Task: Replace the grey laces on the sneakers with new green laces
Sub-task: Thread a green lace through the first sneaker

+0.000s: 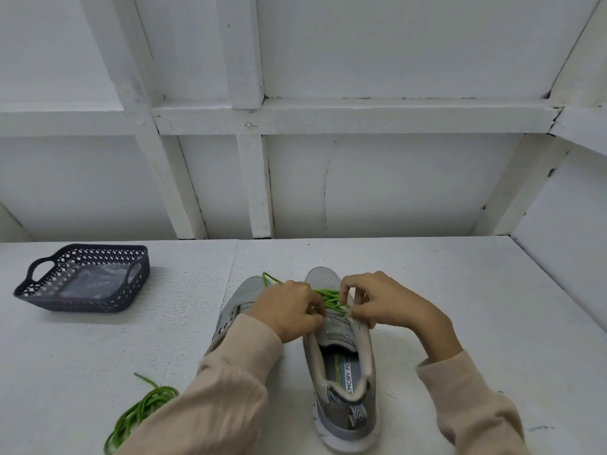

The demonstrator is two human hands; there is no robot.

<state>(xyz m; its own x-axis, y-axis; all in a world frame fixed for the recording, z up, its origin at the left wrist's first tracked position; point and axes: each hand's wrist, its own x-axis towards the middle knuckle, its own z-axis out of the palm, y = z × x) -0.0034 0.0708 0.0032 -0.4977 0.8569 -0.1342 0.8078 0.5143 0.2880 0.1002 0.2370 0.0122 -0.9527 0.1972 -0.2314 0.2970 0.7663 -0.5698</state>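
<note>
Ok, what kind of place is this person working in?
Most likely a purpose-built work booth, not a home: a plain white table, white board walls braced with painted battens, and on the table a dark perforated basket and the sneakers getting green lace.

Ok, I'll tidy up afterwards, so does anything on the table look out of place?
Only the spare green lace: it lies in a tangle near the front of the table, partly under the left sleeve. The left hand and right hand hold the other green lace on the right sneaker.
</note>
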